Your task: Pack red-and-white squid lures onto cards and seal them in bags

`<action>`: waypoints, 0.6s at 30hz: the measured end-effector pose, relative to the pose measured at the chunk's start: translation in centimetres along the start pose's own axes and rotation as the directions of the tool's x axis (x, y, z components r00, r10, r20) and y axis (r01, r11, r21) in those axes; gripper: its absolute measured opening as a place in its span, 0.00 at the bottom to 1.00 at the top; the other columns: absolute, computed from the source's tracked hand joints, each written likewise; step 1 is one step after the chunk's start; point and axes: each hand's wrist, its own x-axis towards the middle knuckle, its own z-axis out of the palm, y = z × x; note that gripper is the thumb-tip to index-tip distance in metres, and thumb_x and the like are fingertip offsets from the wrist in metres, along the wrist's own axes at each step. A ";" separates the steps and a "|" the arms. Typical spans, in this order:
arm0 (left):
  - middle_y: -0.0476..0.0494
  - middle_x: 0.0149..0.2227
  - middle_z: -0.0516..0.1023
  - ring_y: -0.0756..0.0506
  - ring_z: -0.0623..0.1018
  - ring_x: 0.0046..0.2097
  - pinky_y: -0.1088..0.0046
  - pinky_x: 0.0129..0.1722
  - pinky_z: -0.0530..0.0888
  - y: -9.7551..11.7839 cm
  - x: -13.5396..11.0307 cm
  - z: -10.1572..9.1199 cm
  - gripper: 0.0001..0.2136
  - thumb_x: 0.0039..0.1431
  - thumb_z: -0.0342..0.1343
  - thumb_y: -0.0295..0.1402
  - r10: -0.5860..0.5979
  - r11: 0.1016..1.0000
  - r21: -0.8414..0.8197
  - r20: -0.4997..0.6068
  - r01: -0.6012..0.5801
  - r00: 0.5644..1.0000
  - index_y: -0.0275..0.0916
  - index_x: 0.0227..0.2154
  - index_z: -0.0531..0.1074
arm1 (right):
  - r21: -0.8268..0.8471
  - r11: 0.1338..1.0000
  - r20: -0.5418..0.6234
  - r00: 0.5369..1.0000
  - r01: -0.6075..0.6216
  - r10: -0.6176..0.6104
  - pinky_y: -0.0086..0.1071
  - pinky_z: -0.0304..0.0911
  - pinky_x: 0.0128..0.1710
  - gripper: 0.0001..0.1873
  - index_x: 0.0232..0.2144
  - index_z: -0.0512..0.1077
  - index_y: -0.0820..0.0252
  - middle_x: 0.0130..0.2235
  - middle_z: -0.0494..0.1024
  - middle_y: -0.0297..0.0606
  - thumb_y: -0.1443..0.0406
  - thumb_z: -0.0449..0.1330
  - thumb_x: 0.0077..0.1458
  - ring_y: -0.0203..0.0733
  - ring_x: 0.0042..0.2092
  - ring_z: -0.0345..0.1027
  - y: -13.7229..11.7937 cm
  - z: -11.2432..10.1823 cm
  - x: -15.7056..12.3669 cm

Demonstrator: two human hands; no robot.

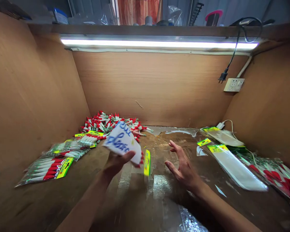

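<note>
My left hand [118, 162] grips a white sheet [120, 141] with blue handwriting, its thumb lying across the front. Just right of the sheet a bag with a yellow header [147, 162] is blurred; red tips show between the two. Whether my left hand also holds that bag, I cannot tell. My right hand [182, 167] hovers to the right with its fingers apart and nothing in them. Behind the sheet lies a pile of red-and-white fishing lures [99, 124] with green tinsel.
Filled lure bags [47, 170] lie at the left wall. On the right are flat clear bags with yellow headers [236, 167] and more bagged lures [275, 174]. A black plug [223, 76] dangles near the wall socket [234, 85]. A lit tube [159, 44] runs below the shelf.
</note>
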 end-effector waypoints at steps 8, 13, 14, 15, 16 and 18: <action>0.33 0.46 0.78 0.36 0.81 0.38 0.60 0.35 0.78 0.0 0.5 0.0 0.28 0.50 0.63 0.45 -0.141 0.967 -0.197 0.100 0.159 0.985 0.37 0.52 0.70 | -0.011 1.000 -0.012 1.000 0.002 -0.002 0.46 0.60 0.58 0.35 0.67 0.49 0.52 0.60 0.64 0.45 0.60 0.57 0.62 0.49 0.55 0.64 0.6 0.4 0.1; 0.33 0.53 0.74 0.31 0.72 0.56 0.54 0.54 0.70 -2.1 0.1 2.1 0.31 0.48 0.66 0.45 -0.152 0.888 -0.392 0.246 0.242 0.957 0.38 0.54 0.69 | 0.087 0.995 0.012 0.999 -0.044 0.043 0.45 0.60 0.58 0.34 0.66 0.52 0.52 0.61 0.64 0.45 0.57 0.58 0.61 0.49 0.56 0.64 0.5 0.2 0.0; 0.33 0.53 0.74 0.30 0.70 0.58 0.52 0.57 0.67 -2.8 0.0 2.5 0.32 0.48 0.66 0.47 -0.161 0.861 -0.429 0.276 0.272 0.947 0.37 0.54 0.69 | 0.139 0.988 0.032 0.998 -0.062 0.058 0.45 0.60 0.58 0.33 0.65 0.54 0.51 0.61 0.65 0.44 0.56 0.57 0.61 0.49 0.56 0.64 0.4 0.2 0.2; 0.33 0.53 0.74 0.31 0.69 0.59 0.52 0.60 0.63 -3.5 -0.1 2.8 0.32 0.49 0.65 0.48 -0.173 0.836 -0.458 0.304 0.304 0.937 0.37 0.55 0.69 | 0.202 0.976 0.057 0.996 -0.081 0.071 0.44 0.60 0.58 0.30 0.64 0.58 0.51 0.61 0.65 0.44 0.55 0.56 0.62 0.49 0.57 0.63 0.3 0.1 0.4; 0.33 0.53 0.74 0.31 0.69 0.59 0.52 0.61 0.61 -4.2 -0.2 3.0 0.32 0.50 0.65 0.48 -0.193 0.812 -0.474 0.331 0.340 0.924 0.37 0.56 0.68 | 0.271 0.957 0.086 0.993 -0.103 0.082 0.43 0.60 0.58 0.27 0.62 0.61 0.52 0.60 0.66 0.43 0.54 0.56 0.63 0.50 0.58 0.63 0.1 0.1 0.8; 0.32 0.55 0.74 0.32 0.70 0.59 0.52 0.62 0.59 -5.4 -0.5 3.1 0.32 0.52 0.64 0.48 -0.237 0.775 -0.480 0.383 0.412 0.893 0.36 0.57 0.68 | 0.404 0.902 0.156 0.983 -0.154 0.098 0.43 0.59 0.58 0.25 0.59 0.66 0.53 0.60 0.68 0.42 0.52 0.54 0.63 0.50 0.59 0.62 -0.3 0.3 2.0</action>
